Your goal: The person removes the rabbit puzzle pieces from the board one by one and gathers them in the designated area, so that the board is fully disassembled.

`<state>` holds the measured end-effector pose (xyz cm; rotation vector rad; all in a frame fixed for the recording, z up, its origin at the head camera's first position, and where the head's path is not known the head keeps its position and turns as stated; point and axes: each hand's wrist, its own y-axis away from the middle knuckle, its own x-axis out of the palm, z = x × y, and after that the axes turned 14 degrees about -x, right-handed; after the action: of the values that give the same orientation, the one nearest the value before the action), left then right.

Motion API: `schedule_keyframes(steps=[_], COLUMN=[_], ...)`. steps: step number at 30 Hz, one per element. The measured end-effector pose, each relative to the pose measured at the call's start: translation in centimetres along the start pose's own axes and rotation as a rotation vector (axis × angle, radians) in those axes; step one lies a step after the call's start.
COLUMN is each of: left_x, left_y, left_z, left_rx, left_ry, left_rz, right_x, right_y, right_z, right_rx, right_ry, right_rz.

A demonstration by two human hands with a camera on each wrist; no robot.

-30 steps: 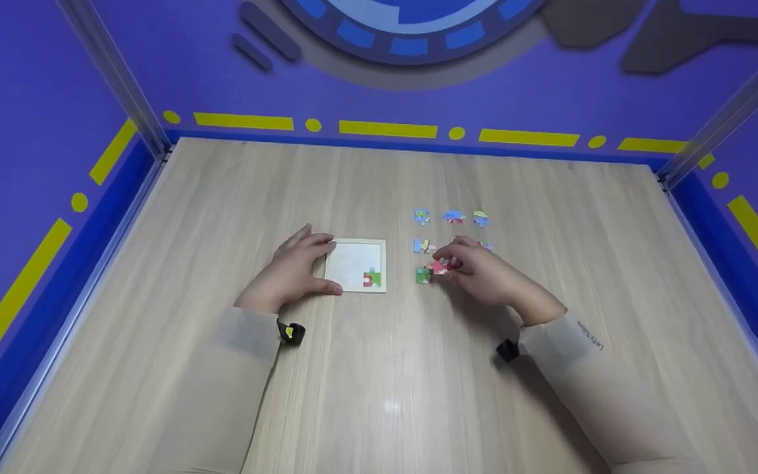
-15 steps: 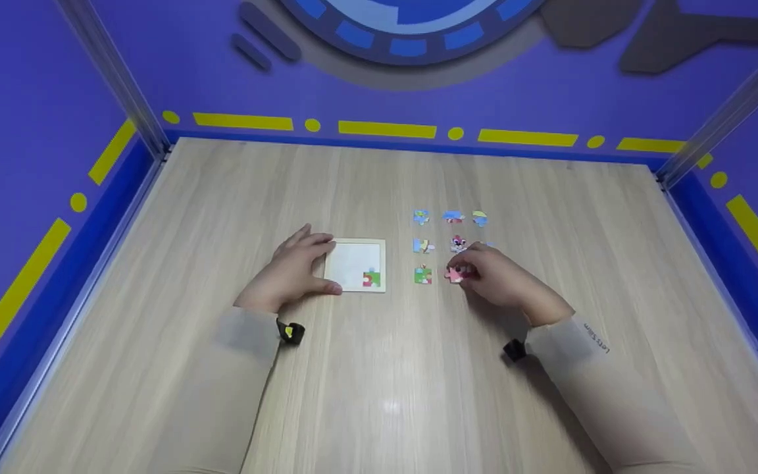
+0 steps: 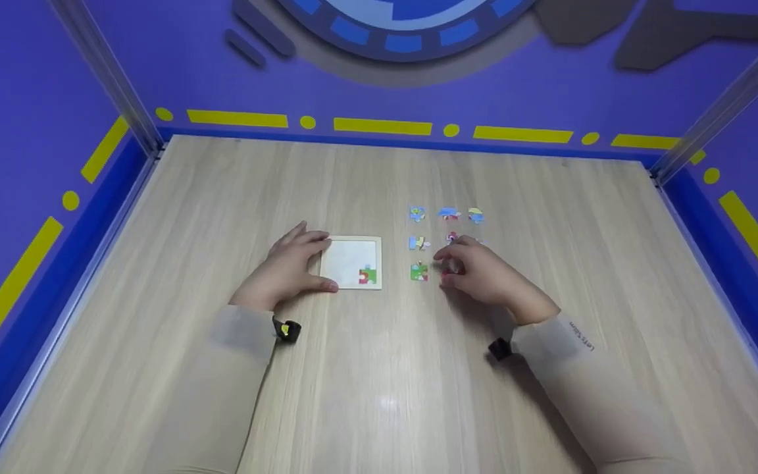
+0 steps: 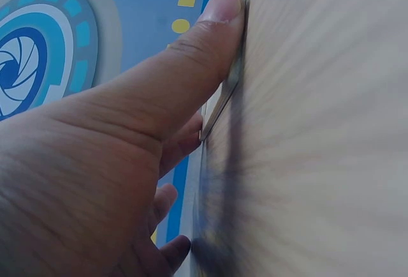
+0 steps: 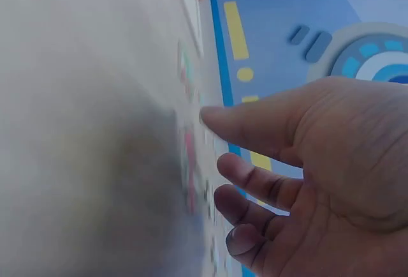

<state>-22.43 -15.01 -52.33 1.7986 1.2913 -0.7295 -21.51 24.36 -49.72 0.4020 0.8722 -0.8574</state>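
My left hand [image 3: 280,270] holds the wooden puzzle tray [image 3: 379,263] at its left side, thumb at the near corner and a finger at the far one. One green and red jigsaw piece [image 3: 368,275] sits in the tray's near right corner. My right hand [image 3: 487,273] is over the loose pieces, its thumb and fingers apart. In the right wrist view a pink jigsaw piece [image 5: 190,156] lies on the table below the fingertips, clear of them; the hand mostly hides it in the head view. A green piece [image 3: 419,272] lies just left of this hand.
Blue and yellow pieces [image 3: 476,214] form a far row with two others. A blue and cream piece [image 3: 419,243] and a partly covered red piece [image 3: 452,237] lie nearer. The wood-grain table [image 3: 353,382] is bordered by blue walls [image 3: 379,99].
My right hand carried the pink piece a little to the right, away from the green one, and let go of it on the table. My left hand stays at the tray.
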Motion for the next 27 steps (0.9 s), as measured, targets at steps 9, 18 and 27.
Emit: schedule_keyframes(steps=[9, 18, 27], left_x=[0.0, -0.1, -0.1], left_y=[0.1, 0.1, 0.0], left_z=[0.0, -0.2, -0.1], left_rx=[0.001, 0.0, 0.005], left_ry=[0.0, -0.002, -0.002], left_rz=[0.003, 0.001, -0.002], right_x=[1.3, 3.4, 5.3], right_y=[-2.4, -5.0, -6.6], right_z=[3.3, 5.8, 6.9], right_rx=[-0.066, -0.102, -0.116], right_ry=[-0.08, -0.067, -0.069], right_rz=[0.031, 0.071, 0.053])
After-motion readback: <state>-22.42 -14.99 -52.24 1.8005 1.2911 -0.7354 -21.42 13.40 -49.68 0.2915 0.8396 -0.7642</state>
